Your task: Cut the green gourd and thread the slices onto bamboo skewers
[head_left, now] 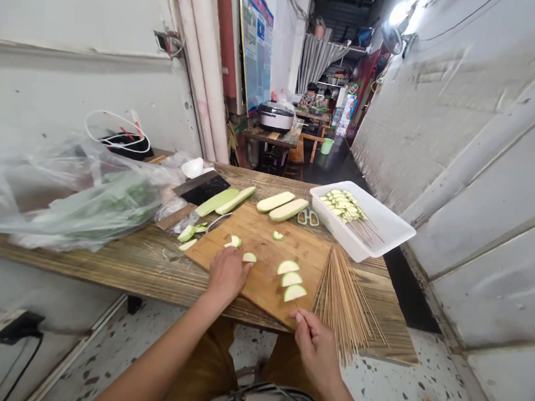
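My left hand point(228, 274) rests at the left part of the wooden cutting board point(264, 237), beside a few pale green half-round slices point(249, 257); what its fingertips hold, if anything, is hidden. At the board's front right corner my right hand point(308, 330) is closed on a thin stick. The stick's tip reaches a row of three slices point(291, 279) on the board. One more slice point(277, 236) lies near the board's back edge. To the right of the board, a bundle of thin wooden sticks point(345, 302) is fanned out on the table.
A white tray point(386, 228) with skewered slices stands at the back right. Behind the board lie halved gourds point(288, 209) and scissors point(309, 217). A cleaver point(201, 188) and a plastic bag of greens point(119, 204) are at left. A person point(311, 96) sits far back.
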### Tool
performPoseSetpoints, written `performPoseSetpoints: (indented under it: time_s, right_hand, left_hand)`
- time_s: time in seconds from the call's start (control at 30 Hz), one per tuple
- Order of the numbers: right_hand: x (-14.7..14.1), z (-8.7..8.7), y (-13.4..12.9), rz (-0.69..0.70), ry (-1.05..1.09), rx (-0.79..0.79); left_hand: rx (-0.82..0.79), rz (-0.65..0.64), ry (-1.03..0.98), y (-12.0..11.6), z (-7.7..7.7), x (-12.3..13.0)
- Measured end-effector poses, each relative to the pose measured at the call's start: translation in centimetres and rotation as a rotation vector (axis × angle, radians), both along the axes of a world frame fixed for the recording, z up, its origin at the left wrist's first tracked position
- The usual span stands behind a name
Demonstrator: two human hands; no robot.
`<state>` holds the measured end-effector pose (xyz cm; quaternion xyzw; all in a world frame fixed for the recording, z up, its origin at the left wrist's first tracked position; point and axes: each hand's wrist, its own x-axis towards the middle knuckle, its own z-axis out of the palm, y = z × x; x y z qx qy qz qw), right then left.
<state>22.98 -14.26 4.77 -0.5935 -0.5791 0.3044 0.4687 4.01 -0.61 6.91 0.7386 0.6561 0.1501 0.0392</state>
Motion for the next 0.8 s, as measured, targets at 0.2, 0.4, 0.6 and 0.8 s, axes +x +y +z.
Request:
performPoseSetpoints:
  time_s: [0.2, 0.4, 0.6, 0.8]
  right_hand:
    - [0.0, -0.5, -0.3, 0.004, 0.004, 0.033]
    - [-0.3, 0.3, -0.6, 0.042, -0.017, 0.035]
    - [-0.7, 1.6, -1.1, 0.119, -0.126, 0.076]
    - [-1.0, 1.6, -1.4, 0.133, -0.154, 0.109]
  left_hand:
    - [-0.022, -0.065, -0.225, 0.7, 0.3, 1.2]
    - [-0.179, -0.060, -0.927, 0.5, 1.1, 1.9]
    - [-0.589, 0.065, -1.696, -0.4, 3.4, 1.8]
    - [-0.600, 0.156, -1.797, -0.5, 4.4, 1.5]
